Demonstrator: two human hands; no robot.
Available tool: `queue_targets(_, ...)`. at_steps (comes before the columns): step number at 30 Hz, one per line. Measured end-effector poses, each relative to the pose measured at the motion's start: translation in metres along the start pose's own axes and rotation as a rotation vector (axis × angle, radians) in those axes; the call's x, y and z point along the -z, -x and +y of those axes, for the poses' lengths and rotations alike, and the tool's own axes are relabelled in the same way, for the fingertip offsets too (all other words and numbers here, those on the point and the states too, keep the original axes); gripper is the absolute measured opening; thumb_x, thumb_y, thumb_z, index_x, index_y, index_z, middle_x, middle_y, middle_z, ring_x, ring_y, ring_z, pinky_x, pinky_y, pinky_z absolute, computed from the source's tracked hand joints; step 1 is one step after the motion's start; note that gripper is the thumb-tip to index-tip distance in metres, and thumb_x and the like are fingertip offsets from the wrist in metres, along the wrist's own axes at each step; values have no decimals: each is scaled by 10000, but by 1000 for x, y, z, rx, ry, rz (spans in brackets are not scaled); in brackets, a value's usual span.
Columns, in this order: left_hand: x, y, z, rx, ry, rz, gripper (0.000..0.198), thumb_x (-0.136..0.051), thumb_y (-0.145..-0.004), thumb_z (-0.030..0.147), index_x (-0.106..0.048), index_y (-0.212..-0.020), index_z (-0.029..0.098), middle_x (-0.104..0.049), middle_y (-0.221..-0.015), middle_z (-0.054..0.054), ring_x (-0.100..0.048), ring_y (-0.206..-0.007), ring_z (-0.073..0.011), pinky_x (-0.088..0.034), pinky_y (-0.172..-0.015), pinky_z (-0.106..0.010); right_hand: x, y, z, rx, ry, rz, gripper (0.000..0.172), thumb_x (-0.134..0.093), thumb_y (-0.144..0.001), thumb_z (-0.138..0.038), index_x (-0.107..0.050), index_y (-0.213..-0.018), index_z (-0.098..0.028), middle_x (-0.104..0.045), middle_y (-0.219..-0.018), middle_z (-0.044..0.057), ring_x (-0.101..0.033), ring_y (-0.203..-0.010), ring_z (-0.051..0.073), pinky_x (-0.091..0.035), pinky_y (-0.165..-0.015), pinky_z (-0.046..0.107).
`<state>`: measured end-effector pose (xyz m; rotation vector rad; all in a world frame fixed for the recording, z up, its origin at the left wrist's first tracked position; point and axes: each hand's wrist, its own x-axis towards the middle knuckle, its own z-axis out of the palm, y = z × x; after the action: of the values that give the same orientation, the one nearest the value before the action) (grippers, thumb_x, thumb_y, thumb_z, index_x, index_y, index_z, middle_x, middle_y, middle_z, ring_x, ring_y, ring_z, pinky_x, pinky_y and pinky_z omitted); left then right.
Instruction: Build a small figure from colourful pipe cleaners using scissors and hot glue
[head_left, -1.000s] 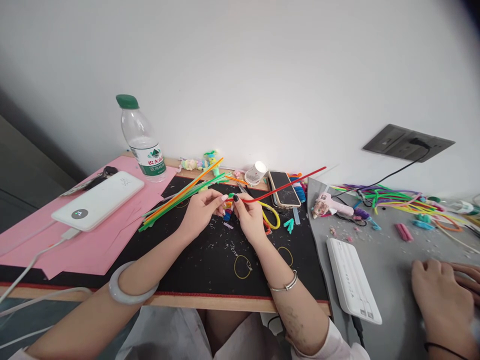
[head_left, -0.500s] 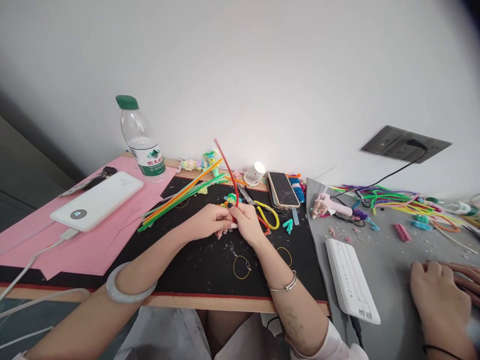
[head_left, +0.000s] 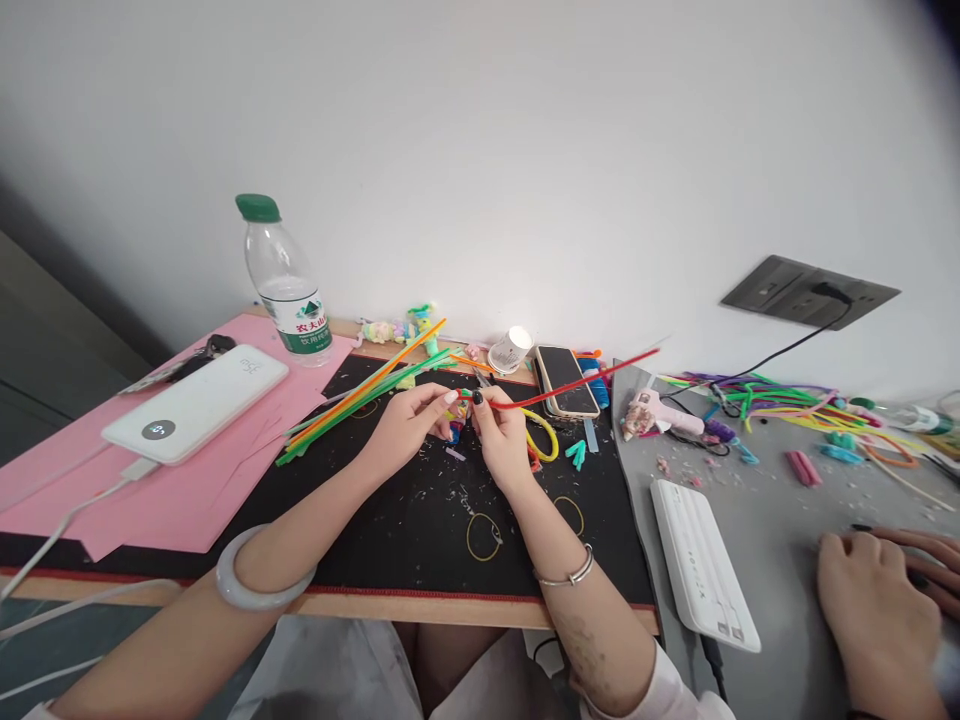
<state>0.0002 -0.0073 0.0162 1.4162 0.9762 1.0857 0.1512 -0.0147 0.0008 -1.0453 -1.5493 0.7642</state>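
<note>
A long red pipe cleaner (head_left: 581, 383) runs between my hands above the black mat (head_left: 420, 540), its free end reaching up to the right. My left hand (head_left: 409, 430) pinches its left end. Close beside it, my right hand (head_left: 499, 435) grips the same stem between thumb and fingers. Behind and between the hands, small coloured pieces show in part, too covered to name. A yellow pipe cleaner loop (head_left: 546, 437) lies just right of my right hand. Several orange and green pipe cleaners (head_left: 360, 400) lie in a bundle to the left.
Pink paper (head_left: 217, 480) carries a white power bank (head_left: 196, 402); a water bottle (head_left: 289, 290) stands behind. A paper cup (head_left: 511, 350), a phone (head_left: 568, 380), a glue gun (head_left: 660, 415) and a second power bank (head_left: 705, 560) lie rightward. Another person's hands (head_left: 877, 590) rest at far right.
The red pipe cleaner has swung from pointing upward to stretching rightward. Both hands have risen slightly, and my left hand has shifted its fingers onto the stem's left end.
</note>
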Motion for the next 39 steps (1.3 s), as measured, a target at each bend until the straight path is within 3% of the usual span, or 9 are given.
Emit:
queue_targets(9, 2, 1, 2, -125, -133, -15, 272, -511, -885, 404, -561, -753, 172, -504, -550, 46, -494, -515, -104, -409, -572, -237, -2, 2, -2, -23, -72, -63, 289, -431, -937, -405, -472, -736, -202, -403, -595, -40, -367, -537, 111, -305, -523, 236)
queue_targets(14, -2, 4, 4, -111, -110, -246, 296, -515, -878, 371, -515, -665, 166, -477, -590, 46, -455, -523, -88, -393, -559, -227, -2, 2, 2, -109, -226, -24, 364, -447, -907, -456, -388, -647, -207, -339, -555, -58, -301, -494, 95, -269, -493, 235)
queue_targets(18, -4, 5, 0, -22, -97, -396, 297, -538, -857, 395, -531, -669, 164, -502, -573, 38, -482, -515, -97, -425, -559, -237, 0, 1, 4, -131, -189, -33, 386, -483, -873, -464, -398, -606, -198, -361, -563, -48, -312, -515, 96, -270, -499, 240)
queue_targets(26, -2, 2, 5, 61, -35, -207, 361, -463, -873, 490, -582, -851, 150, -617, -773, -25, -538, -521, -98, -463, -531, -249, 5, 2, 9, -117, -213, 60, 363, -466, -898, -484, -400, -673, -207, -315, -569, -59, -273, -496, 92, -234, -474, 237)
queue_targets(30, -4, 2, 7, 12, -87, -232, 320, -474, -883, 453, -557, -788, 159, -558, -634, 21, -517, -511, -96, -440, -550, -239, 4, 2, 8, -84, -195, 25, 359, -460, -909, -470, -388, -672, -211, -322, -574, -55, -294, -508, 97, -255, -486, 236)
queue_targets(36, -2, 2, 1, -52, -73, -237, 298, -517, -867, 419, -511, -700, 172, -483, -604, 48, -471, -512, -91, -406, -553, -236, 3, 3, 4, -74, -142, -59, 385, -433, -909, -496, -392, -659, -206, -355, -579, -45, -310, -529, 104, -275, -498, 238)
queue_targets(39, -2, 3, 0, -42, -104, -314, 301, -555, -843, 405, -494, -664, 172, -464, -587, 50, -450, -517, -90, -378, -531, -225, 3, 4, 0, -49, -102, -93, 387, -443, -908, -469, -402, -635, -197, -376, -593, -36, -327, -553, 105, -286, -528, 243)
